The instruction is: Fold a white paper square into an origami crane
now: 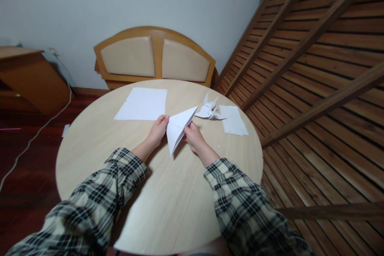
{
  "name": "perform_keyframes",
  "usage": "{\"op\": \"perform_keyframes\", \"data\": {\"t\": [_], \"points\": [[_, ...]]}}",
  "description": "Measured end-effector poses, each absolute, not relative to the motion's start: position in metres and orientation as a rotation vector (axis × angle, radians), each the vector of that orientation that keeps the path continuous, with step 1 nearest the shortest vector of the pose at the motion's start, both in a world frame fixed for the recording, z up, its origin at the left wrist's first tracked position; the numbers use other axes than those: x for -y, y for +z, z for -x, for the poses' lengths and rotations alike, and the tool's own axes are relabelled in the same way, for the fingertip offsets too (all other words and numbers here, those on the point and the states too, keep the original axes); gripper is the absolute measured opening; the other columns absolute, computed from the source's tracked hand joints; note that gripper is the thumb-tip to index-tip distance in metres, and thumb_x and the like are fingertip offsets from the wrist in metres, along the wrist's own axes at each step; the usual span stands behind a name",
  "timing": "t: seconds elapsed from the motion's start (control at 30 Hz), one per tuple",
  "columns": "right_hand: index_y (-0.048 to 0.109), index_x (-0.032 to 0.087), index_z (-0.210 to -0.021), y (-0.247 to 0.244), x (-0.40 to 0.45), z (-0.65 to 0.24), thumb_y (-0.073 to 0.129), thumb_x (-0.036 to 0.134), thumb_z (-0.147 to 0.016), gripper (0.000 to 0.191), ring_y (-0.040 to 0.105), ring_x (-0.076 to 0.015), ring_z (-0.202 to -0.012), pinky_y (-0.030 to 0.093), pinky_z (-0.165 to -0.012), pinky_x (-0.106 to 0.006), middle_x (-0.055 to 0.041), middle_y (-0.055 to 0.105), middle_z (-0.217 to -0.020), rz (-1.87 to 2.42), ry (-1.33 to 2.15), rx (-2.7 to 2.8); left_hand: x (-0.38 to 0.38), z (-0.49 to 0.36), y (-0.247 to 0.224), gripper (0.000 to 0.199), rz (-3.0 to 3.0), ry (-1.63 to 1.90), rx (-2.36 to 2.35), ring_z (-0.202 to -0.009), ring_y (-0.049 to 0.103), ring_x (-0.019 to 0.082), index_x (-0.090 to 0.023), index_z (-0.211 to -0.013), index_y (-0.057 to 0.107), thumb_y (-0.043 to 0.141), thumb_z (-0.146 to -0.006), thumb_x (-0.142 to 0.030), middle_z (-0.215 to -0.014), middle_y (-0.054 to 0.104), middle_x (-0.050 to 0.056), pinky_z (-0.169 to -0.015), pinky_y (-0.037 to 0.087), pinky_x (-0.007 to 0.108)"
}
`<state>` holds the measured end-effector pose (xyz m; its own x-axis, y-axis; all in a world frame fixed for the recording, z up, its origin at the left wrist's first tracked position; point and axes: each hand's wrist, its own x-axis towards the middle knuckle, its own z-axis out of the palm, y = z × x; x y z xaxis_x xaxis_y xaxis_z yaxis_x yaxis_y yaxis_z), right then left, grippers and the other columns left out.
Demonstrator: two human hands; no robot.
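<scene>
Presently, the left hand (159, 130) and right hand (194, 137) each grip the folded paper (179, 126), above the table (168, 200).

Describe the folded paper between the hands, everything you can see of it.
The folded paper is plain white and creased, with flat faces, pointed corners and layers parting along its right side. One point aims up and right, another down toward the table. It is held tilted near the table's middle, the left hand gripping its left edge, the right hand its right side.
</scene>
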<state>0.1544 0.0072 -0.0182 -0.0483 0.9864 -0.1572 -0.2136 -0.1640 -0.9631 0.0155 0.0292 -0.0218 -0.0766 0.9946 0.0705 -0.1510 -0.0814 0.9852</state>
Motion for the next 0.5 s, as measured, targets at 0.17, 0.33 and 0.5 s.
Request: {"op": "perform_keyframes", "data": {"t": [0.17, 0.33, 0.5], "points": [[0.061, 0.022, -0.097, -0.020, -0.043, -0.146, 0.057, 0.022, -0.076, 0.021, 0.069, -0.0205, -0.081, 0.057, -0.076, -0.035, -0.0033, 0.074, -0.086, 1.021, 1.295, 0.961, -0.051, -0.028, -0.025, 0.009, -1.113, 1.533, -1.155, -0.074, 0.054, 0.016, -0.021, -0.086, 0.057, 0.058, -0.084, -0.030, -0.081, 0.059, 0.001, -0.068, 0.044, 0.026], [0.061, 0.021, -0.098, -0.027, -0.069, -0.145, 0.057, 0.026, -0.074, 0.024, 0.066, -0.0195, -0.079, 0.055, -0.075, -0.032, -0.0020, 0.072, -0.084, 0.985, 1.198, 0.870, -0.072, -0.046, -0.027, 0.009, -1.100, 1.596, -1.197, -0.078, 0.056, 0.016, -0.022, -0.086, 0.053, 0.055, -0.085, -0.030, -0.083, 0.059, 0.001, -0.070, 0.046, 0.024], [0.062, 0.021, -0.102, -0.038, -0.085, -0.150, 0.055, 0.029, -0.074, 0.030, 0.066, -0.0193, -0.077, 0.055, -0.075, -0.032, -0.0017, 0.072, -0.084, 0.981, 1.180, 0.856, -0.086, -0.054, -0.032, 0.006, -1.127, 1.584, -1.221, -0.073, 0.058, 0.015, -0.021, -0.084, 0.052, 0.049, -0.087, -0.025, -0.079, 0.060, 0.000, -0.070, 0.048, 0.025]]}}
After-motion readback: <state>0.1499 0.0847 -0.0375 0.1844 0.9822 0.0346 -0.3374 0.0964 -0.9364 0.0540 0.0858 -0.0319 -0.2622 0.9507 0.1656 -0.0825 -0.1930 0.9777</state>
